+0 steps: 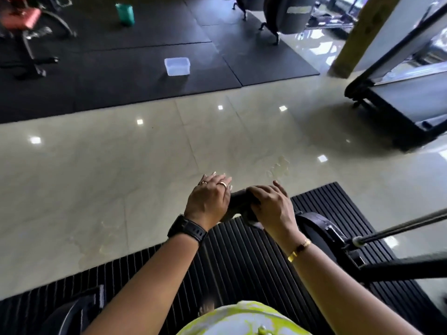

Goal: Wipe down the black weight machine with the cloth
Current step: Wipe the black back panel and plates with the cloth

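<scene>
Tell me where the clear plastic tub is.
Head view, upper middle: the clear plastic tub sits on the black floor mat, nearer than the green container.

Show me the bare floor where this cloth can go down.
Widest: the tile floor between the rubber mats and the ribbed mat, left of the treadmill. Also mat around the clear tub. Crowded: right side, under the machine bars.

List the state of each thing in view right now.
Left hand: rests on the handle, fingers fairly straight.
Right hand: grips the cloth round the handle.
Tub: upright, no lid, on the mat.
Green container: upright, blurred.
Floor: wet patches.
</scene>
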`<action>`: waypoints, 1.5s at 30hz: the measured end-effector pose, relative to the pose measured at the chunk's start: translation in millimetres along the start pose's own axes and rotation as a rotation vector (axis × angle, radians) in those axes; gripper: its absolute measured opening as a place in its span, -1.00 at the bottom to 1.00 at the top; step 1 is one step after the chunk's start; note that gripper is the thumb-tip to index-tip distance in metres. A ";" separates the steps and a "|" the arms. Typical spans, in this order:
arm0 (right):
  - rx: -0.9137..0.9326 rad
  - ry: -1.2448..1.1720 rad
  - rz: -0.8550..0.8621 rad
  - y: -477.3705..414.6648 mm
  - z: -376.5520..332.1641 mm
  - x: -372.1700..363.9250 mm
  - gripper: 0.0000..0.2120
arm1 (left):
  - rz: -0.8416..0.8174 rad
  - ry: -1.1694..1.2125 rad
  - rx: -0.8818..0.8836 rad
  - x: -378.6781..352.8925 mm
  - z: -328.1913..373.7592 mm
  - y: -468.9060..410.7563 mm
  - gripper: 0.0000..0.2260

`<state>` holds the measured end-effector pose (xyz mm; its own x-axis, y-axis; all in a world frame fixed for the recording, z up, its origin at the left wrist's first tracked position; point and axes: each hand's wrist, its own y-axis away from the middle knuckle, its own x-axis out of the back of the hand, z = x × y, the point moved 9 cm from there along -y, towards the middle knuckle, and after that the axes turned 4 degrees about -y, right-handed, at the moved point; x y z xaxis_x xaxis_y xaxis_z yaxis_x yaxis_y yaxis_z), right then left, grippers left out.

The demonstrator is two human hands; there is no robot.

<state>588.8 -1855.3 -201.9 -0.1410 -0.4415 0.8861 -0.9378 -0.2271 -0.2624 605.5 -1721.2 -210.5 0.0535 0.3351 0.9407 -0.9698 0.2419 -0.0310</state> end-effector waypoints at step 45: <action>-0.669 0.171 0.339 -267.9 527.8 173.3 -0.76 | -0.150 0.081 -0.664 -118.0 360.5 -572.4 -0.67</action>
<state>983.0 -2329.1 -179.6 -0.4509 -0.2403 0.8596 -0.8191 0.4940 -0.2916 1068.5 -2227.5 -182.0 0.2184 0.3149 0.9236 -0.6006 0.7894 -0.1271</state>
